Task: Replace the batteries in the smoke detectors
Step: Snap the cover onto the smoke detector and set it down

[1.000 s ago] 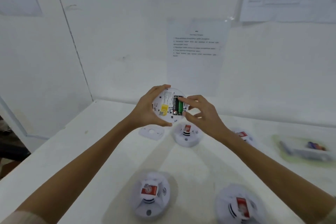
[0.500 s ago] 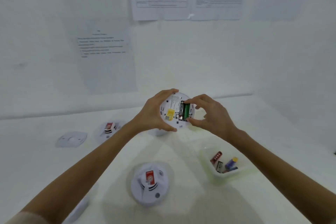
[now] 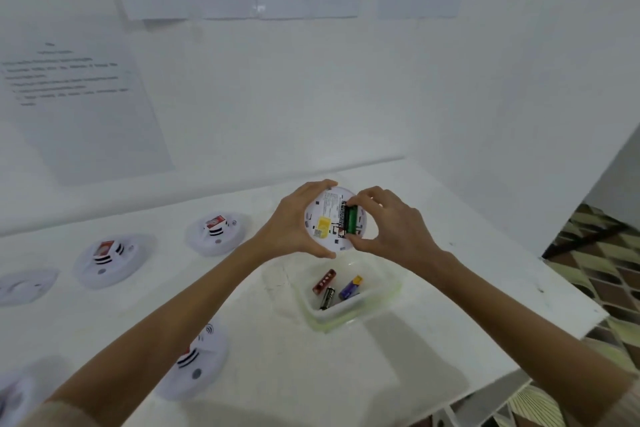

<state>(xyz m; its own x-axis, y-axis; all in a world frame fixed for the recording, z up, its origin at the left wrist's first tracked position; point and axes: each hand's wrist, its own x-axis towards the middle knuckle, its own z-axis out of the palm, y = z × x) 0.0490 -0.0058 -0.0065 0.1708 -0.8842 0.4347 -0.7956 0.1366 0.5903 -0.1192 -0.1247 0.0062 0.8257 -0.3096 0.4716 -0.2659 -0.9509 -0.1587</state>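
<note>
A: Which step is this?

B: Work at the battery bay. The left hand [image 3: 294, 222] grips the smoke detector [image 3: 327, 218] back-side up, fingers [image 3: 320, 184] curled over its far rim and thumb under the near rim. The right hand [image 3: 391, 229] pinches the green batteries [image 3: 351, 220] end to end, fingertips [image 3: 356, 199] on the far end and thumb on the near end.

A: Going in or coming out?

B: I can't tell. They lie in the bay, right between those pinching fingers, so I'd judge it either seating or prising.

A: And the spares?

B: Just below both thumbs sits a clear container [image 3: 341, 317] with a red battery [image 3: 324, 281], a black battery [image 3: 327, 298] and a purple battery [image 3: 350, 288] inside. Whether they are fresh or spent is unclear.

A: What does the next move need?

B: A steady left grip while the right thumb levers or presses one end against its spring. Then a short reach down to the container, minding polarity. Three other detectors [image 3: 107, 260] wait on the table [image 3: 450, 322], well left of the left hand's knuckles.
</note>
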